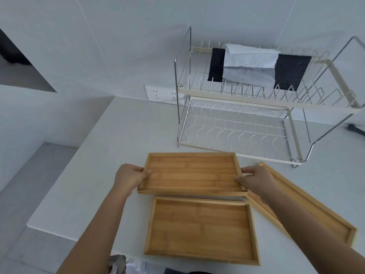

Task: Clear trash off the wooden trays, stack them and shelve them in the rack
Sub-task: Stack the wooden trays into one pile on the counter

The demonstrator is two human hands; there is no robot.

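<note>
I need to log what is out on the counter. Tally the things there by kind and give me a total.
Wooden trays: 3, one held by both hands, one nearest the person, one on the right
Wire racks: 1
Cloths hung on the rack: 2, one dark, one pale
Total: 6

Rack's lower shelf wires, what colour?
White wires, wavy pattern; seen in the head view.
</note>
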